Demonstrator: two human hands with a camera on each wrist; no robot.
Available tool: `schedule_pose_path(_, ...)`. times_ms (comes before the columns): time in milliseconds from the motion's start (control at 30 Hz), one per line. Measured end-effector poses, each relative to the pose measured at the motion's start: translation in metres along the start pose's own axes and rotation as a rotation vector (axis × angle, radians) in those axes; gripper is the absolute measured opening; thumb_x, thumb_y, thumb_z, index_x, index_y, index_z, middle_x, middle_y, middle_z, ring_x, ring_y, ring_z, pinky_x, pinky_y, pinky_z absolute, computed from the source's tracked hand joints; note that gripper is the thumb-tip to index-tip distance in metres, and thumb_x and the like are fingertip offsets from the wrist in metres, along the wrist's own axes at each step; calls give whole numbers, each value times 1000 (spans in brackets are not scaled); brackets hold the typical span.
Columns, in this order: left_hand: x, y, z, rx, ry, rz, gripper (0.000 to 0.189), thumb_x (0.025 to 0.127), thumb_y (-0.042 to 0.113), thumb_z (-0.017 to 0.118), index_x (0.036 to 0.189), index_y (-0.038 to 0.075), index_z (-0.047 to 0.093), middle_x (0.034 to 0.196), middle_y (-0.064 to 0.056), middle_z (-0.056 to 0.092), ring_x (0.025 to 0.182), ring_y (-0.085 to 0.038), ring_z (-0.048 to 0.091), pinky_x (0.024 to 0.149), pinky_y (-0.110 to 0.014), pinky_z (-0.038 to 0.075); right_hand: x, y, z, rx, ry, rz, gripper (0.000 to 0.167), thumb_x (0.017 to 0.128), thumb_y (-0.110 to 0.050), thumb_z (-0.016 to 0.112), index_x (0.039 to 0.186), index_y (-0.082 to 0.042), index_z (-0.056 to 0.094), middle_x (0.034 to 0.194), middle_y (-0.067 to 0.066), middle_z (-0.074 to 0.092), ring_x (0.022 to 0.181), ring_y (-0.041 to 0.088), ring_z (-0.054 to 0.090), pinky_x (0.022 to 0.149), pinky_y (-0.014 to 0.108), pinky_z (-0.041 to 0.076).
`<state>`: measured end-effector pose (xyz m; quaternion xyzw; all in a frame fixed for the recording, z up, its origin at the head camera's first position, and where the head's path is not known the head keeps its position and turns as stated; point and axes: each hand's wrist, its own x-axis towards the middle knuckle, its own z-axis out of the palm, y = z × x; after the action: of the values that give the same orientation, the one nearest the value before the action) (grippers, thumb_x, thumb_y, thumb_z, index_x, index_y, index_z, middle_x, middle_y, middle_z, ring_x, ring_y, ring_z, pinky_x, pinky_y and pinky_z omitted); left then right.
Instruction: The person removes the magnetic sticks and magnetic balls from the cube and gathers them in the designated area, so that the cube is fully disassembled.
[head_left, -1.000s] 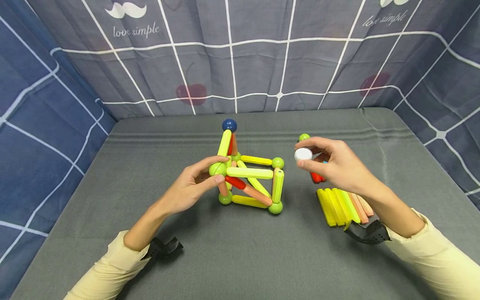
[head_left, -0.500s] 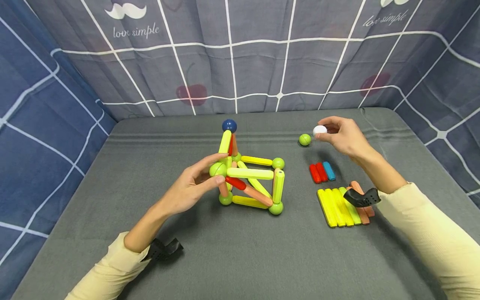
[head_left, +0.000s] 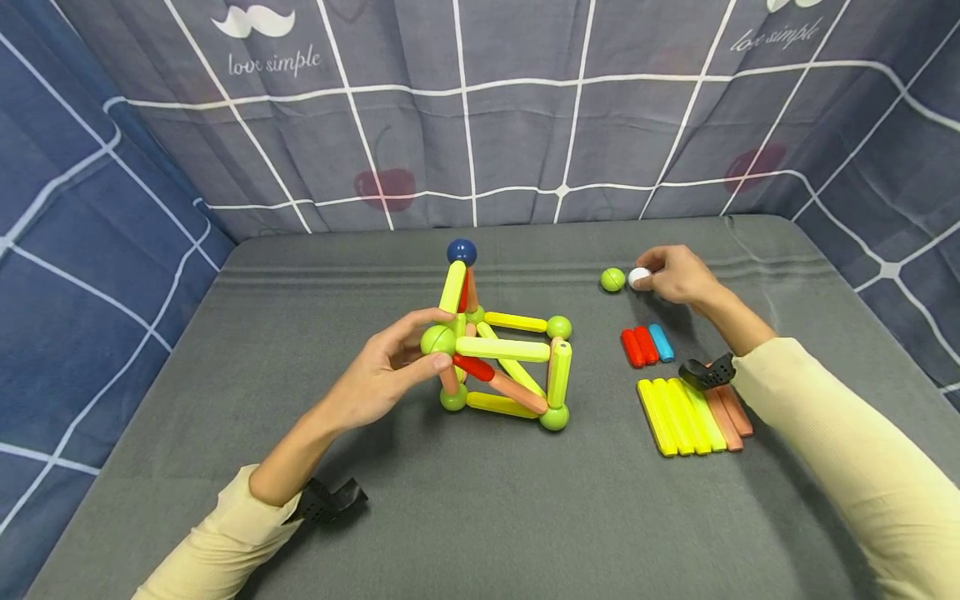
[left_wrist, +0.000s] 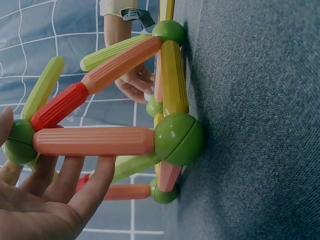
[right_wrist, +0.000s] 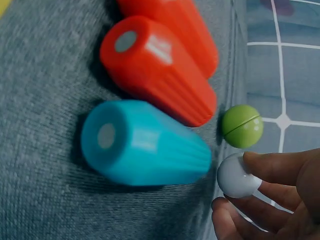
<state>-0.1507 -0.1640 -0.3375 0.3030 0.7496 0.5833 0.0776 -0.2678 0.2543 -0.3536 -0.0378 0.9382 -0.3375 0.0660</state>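
My left hand [head_left: 390, 367] pinches a green ball [head_left: 438, 340] at an upper near corner of a frame built from magnetic rods and balls. A blue ball [head_left: 462, 252] tops the frame's far side. From the held ball a pale green rod [head_left: 502, 349] runs right, while a red rod [head_left: 474, 367] and an orange rod [head_left: 519, 392] slope down to a lower green ball [head_left: 554, 417]. At the back right, my right hand [head_left: 675, 273] pinches a white ball [right_wrist: 238, 175] low at the table, beside a loose green ball [right_wrist: 242, 126].
Two short red rods [head_left: 637, 347] and a short blue rod [head_left: 661, 342] lie right of the frame. Nearer is a row of yellow rods [head_left: 671, 417], with a pale green one and orange rods [head_left: 726, 417] beside it. A checked curtain [head_left: 517, 125] hangs behind the grey table.
My right hand has carried the white ball from above the short rods to the back right and lowered it beside the loose green ball. The left hand has stayed on the frame.
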Motion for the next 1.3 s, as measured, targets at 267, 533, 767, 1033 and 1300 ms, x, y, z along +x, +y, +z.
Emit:
schedule_pose_path(267, 0, -1, 0, -9, -7, 1, 46, 100, 14, 60, 142, 1, 46, 107, -12, 68, 101, -27, 64, 86, -35, 52, 1, 1, 1, -8, -36, 2, 41, 96, -8, 61, 129, 15, 51, 123, 35, 53, 109, 44, 51, 85, 49, 45)
schedule_pose_path(533, -1, 0, 0, -4, 5, 1, 47, 99, 13, 61, 142, 2, 46, 113, -11, 67, 102, -27, 64, 85, -34, 52, 1, -2, 1, -6, -54, 17, 41, 97, -9, 59, 131, 12, 50, 127, 36, 51, 108, 44, 53, 83, 47, 47)
schedule_pose_path(767, -1, -1, 0, -9, -3, 3, 46, 100, 14, 61, 142, 1, 46, 105, -13, 69, 103, -28, 64, 87, -36, 51, -9, -7, -3, 4, 2, 10, 45, 99, -14, 57, 136, 9, 47, 135, 35, 46, 118, 47, 48, 85, 52, 45)
schedule_pose_path(1033, -1, 0, 0, -3, 2, 0, 47, 99, 13, 61, 143, 2, 46, 121, -13, 62, 102, -27, 64, 85, -34, 52, -39, -31, 4, 70, 99, -73, 37, 98, -14, 60, 131, 3, 55, 129, 25, 55, 94, 39, 61, 66, 36, 50)
schedule_pose_path(1300, -1, 0, 1, -26, -4, 4, 47, 99, 10, 61, 143, 5, 46, 99, -14, 70, 100, -28, 64, 84, -33, 51, -81, -59, 27, 202, -74, -181, 31, 99, -14, 60, 125, 2, 59, 119, 21, 61, 77, 28, 59, 57, 29, 48)
